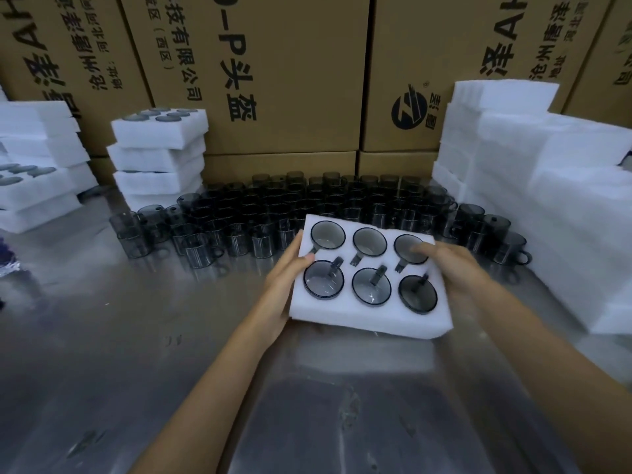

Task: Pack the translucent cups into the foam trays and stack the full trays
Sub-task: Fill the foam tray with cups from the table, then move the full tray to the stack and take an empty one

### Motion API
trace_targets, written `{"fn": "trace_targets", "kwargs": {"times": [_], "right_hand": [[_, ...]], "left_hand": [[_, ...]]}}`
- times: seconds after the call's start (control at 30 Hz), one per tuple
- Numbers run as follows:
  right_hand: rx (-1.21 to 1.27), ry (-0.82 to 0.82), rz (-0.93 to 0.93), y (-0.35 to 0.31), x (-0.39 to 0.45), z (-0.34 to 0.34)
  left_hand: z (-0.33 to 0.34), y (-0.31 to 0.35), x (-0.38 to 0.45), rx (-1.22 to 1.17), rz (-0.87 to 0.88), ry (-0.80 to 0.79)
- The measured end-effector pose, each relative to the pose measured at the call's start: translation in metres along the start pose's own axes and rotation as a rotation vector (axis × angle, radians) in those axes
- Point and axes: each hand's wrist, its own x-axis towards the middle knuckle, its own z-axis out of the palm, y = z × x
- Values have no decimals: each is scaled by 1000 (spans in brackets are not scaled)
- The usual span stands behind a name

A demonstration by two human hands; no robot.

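Cardboard cartons (290,73) wall off the table's far edge, so stock gets pushed against them. Steel table (102,336) carries everything; its near half is where the packing happens.

Empty foam blocks (533,186) pile high at the far right corner, likely kept within the right arm's reach for the next tray. Full-tray stacks go to the other side: one stack (159,155) at the far left with dark cups showing in the top tray, another stack (37,165) at the left edge. Looks like that's the destination.

Loose translucent cups (307,206) stand in dense rows across the far middle of the table, just behind the working tray, for short picks.

Foam tray (369,323) is at the table's middle, tilted, near edge toward the person, seemingly lifted. All six pockets are filled: far row open side up, near row bottoms up, handles tucked into slots between the rows so they nest.

Left hand (284,285) grips the tray's left edge, thumb on top, fingers hidden underneath. Right hand (451,271) grips the right edge, fingers over the far-right cup, probably seating it. Two-handed grip because soft foam would flex under load.

Judgement: tray done; next it goes on a full stack.
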Motion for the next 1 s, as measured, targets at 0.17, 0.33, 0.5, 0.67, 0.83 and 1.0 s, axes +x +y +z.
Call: {"fn": "trace_targets", "kwargs": {"times": [0.17, 0.33, 0.5, 0.67, 0.83, 1.0], "right_hand": [[-52, -288, 20, -7, -2, 7], [-53, -477, 50, -13, -6, 24], [212, -346, 42, -40, -8, 74], [467, -361, 38, -97, 7, 158], [556, -370, 28, -150, 32, 252], [560, -427, 47, -187, 66, 342]], "left_hand": [[-22, 14, -2, -163, -30, 40], [-60, 16, -1, -401, -90, 31], [-72, 5, 25, -553, -54, 115], [-88, 6, 59, -386, -253, -41], [-107, 12, 86, -235, -428, -285], [-125, 0, 104, -139, -459, -497]]}}
